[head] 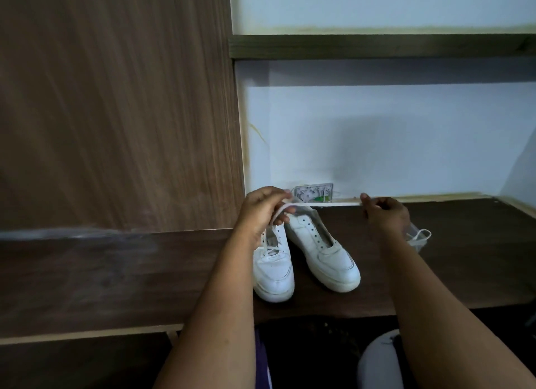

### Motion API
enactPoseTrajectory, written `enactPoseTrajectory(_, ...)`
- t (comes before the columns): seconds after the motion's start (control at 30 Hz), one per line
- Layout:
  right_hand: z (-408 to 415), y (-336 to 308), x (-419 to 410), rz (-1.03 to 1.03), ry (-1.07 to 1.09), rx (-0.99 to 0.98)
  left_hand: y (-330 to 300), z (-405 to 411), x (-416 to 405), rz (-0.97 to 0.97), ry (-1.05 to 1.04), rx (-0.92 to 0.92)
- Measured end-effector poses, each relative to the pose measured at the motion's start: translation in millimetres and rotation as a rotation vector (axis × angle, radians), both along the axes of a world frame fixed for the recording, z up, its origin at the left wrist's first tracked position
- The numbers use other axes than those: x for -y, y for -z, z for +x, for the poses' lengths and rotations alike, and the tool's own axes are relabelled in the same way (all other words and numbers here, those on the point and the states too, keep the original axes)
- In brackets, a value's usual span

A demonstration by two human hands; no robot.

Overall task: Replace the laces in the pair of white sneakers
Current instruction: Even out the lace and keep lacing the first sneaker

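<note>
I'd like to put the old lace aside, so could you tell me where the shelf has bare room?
Bare shelf lies right of the plastic bag, and in front of the unlaced sneaker. It is crowded around the laced sneaker, both hands and the stretched lace.

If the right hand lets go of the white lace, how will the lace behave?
The white lace is taut only between the left hand and right hand, so it would probably drop limp. It looks flat and thin, thus likely light, perhaps landing on the unlaced sneaker.
</note>
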State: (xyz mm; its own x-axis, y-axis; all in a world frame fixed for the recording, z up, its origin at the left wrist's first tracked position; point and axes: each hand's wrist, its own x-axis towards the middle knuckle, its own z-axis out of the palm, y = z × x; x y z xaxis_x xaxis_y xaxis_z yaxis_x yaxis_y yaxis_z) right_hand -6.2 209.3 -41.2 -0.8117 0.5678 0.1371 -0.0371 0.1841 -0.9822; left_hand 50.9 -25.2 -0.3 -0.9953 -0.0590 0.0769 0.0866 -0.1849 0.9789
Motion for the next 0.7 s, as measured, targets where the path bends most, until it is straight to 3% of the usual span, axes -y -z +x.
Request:
enactPoseTrajectory(0.07,-2.2,-1.7,11.3,0.055,-0.018,-0.101,3.1,0.1,5.0,-0.305,0.041,0.137)
enactPoseTrajectory(0.13,0.1,-5.5,30.1,0.169,-0.215,-0.197,12.3,-3.2,8.5,-0.647,-0.085,0.212)
enactPoseTrajectory(0.17,2.4,-6.3,41.7,0.213,-0.355,-0.227,16.8,-2.2,6.5,-0.716,-0.133,0.175)
enactPoseTrajectory(0.2,5.9,-7.8,53.7,0.266,-0.498,-0.254,20.8,-2.8,4.3,-0.668,-0.145,0.126)
enactPoseTrajectory(0.27,16.4,-11.5,79.3,0.430,-0.720,-0.288,25.5,-8.2,0.5,-0.306,-0.091,0.087)
enactPoseTrajectory(0.33,21.7,-12.4,99.6,0.550,-0.757,-0.334,26.1,-10.6,1.3,-0.090,-0.050,0.090)
enactPoseTrajectory(0.4,20.8,-10.4,110.1,0.550,-0.697,-0.352,26.8,-8.3,6.8,-0.120,0.002,0.125)
enactPoseTrajectory(0.5,13.5,-0.9,117.3,0.596,-0.626,-0.327,27.9,-1.8,20.9,-0.344,0.030,0.181)
enactPoseTrajectory(0.6,9.0,5.9,122.6,0.535,-0.695,-0.213,33.4,-3.8,39.1,-0.376,-0.008,0.233)
enactPoseTrajectory(0.7,7.6,13.9,130.7,0.311,-0.815,-0.016,43.6,-7.6,54.3,-0.479,-0.076,0.347)
